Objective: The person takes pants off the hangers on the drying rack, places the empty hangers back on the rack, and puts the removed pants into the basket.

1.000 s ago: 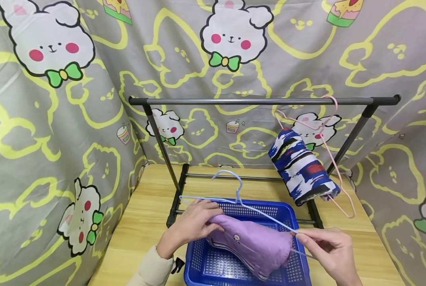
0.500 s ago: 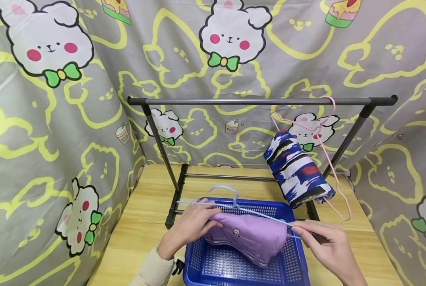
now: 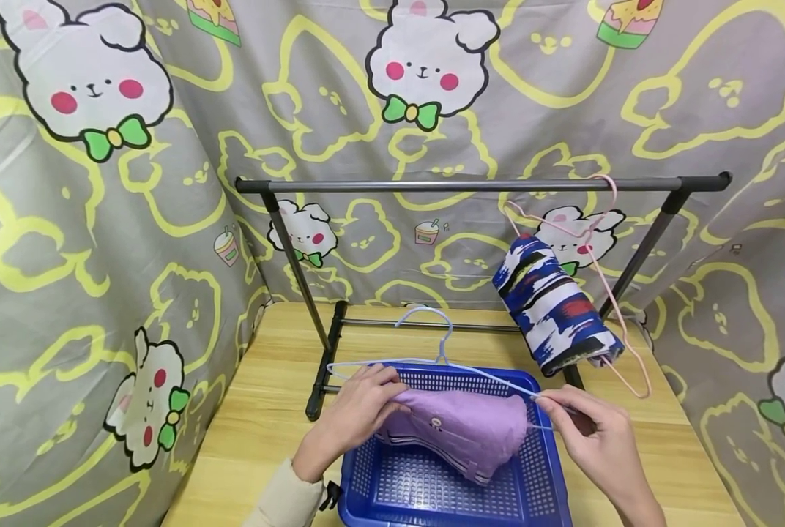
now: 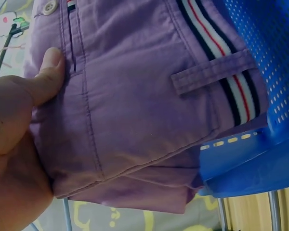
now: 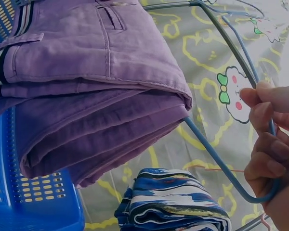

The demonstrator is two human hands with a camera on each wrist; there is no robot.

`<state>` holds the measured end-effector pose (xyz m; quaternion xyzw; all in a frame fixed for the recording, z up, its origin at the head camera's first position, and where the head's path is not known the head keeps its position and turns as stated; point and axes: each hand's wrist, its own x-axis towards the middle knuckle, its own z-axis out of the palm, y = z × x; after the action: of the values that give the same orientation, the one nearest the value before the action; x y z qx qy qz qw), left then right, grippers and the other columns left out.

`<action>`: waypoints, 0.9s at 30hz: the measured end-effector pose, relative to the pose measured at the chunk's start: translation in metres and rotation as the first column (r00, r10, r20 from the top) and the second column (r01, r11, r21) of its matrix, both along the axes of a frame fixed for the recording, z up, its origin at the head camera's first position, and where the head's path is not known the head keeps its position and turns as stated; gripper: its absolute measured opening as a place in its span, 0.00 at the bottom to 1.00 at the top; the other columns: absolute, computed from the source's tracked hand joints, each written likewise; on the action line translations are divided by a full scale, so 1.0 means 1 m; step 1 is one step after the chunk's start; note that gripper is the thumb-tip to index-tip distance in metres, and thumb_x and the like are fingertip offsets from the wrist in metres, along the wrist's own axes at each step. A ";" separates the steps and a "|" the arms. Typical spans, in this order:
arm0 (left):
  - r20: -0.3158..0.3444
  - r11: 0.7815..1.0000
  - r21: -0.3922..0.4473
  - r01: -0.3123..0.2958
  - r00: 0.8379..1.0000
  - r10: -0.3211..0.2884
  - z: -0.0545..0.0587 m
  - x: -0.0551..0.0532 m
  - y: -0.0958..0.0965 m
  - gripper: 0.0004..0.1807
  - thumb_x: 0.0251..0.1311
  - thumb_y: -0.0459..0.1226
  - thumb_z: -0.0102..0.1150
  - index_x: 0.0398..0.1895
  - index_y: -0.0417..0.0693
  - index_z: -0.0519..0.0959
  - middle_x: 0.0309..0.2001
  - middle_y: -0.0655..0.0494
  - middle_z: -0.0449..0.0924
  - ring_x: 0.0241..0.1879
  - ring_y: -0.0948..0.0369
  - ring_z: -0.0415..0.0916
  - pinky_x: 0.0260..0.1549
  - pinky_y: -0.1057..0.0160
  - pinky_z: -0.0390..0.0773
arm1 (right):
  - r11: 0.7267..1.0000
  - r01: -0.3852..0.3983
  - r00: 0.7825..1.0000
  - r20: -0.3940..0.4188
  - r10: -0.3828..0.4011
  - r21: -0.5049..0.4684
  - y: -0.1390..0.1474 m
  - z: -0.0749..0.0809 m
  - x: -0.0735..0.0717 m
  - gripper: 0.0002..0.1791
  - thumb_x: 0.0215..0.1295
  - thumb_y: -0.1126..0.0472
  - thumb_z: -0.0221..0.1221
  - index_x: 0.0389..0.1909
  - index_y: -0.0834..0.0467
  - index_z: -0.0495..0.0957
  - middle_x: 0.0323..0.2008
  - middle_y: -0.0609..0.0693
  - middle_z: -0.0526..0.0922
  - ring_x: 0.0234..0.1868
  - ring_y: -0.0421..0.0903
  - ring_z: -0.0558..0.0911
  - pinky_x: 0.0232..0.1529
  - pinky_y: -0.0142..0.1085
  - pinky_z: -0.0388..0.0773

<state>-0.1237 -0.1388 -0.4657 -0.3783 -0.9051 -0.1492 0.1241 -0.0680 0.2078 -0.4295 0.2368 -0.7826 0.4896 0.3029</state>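
Note:
Folded purple trousers (image 3: 465, 424), with belt loops and a striped waistband (image 4: 216, 48), hang over the lower bar of a light blue hanger (image 3: 491, 377). My left hand (image 3: 359, 406) grips their left end, thumb on the front near a button. With its thumb and fingers my right hand (image 3: 593, 432) pinches the right corner of the hanger. In the right wrist view the bar (image 5: 216, 161) comes out of the trousers' fold and curves up to this hand. The hanger's hook (image 3: 425, 311) points up, apart from the rack.
Beneath the trousers a blue perforated basket (image 3: 553, 468) stands on the wooden table (image 3: 254, 410). A black rack (image 3: 392, 187) spans the back. On its right side a pink hanger (image 3: 606, 274) holds a folded blue, white and red patterned garment (image 3: 557, 307). Patterned curtains (image 3: 340, 80) surround the table.
My right hand has shifted slightly up and left with the hanger's corner. The hook dipped, then rose again. The trousers' right end moved slightly left, while my left hand stayed nearly still.

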 end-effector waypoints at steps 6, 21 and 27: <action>-0.078 0.998 0.052 0.029 0.997 -0.024 -0.003 -0.001 0.004 0.08 0.67 0.45 0.62 0.43 0.55 0.86 0.43 0.62 0.79 0.44 0.60 0.74 0.42 0.60 0.74 | 0.997 -0.016 0.996 0.090 0.023 -0.077 0.004 -0.004 0.000 0.19 0.50 0.89 0.63 0.39 0.68 0.86 0.32 0.51 0.87 0.26 0.34 0.81 0.23 0.23 0.76; -0.172 0.993 0.110 0.050 0.985 -0.031 -0.006 -0.001 0.001 0.09 0.65 0.40 0.63 0.45 0.49 0.86 0.44 0.59 0.83 0.48 0.56 0.78 0.49 0.54 0.76 | 0.989 0.044 0.962 0.272 -0.004 -0.140 0.003 -0.005 0.001 0.13 0.58 0.82 0.65 0.40 0.66 0.88 0.33 0.53 0.88 0.28 0.35 0.81 0.25 0.24 0.77; -0.187 0.991 0.116 0.061 0.982 -0.039 -0.006 -0.003 0.003 0.11 0.67 0.39 0.60 0.47 0.49 0.87 0.45 0.59 0.83 0.47 0.57 0.77 0.46 0.56 0.75 | 0.988 0.056 0.962 0.272 -0.015 -0.144 0.004 -0.004 0.003 0.13 0.57 0.83 0.65 0.39 0.66 0.88 0.32 0.50 0.88 0.28 0.34 0.82 0.26 0.24 0.78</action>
<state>-0.1265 -0.1361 -0.4716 -0.4048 -0.8692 -0.1714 0.2264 -0.0646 0.2113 -0.4332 0.1302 -0.7815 0.5694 0.2193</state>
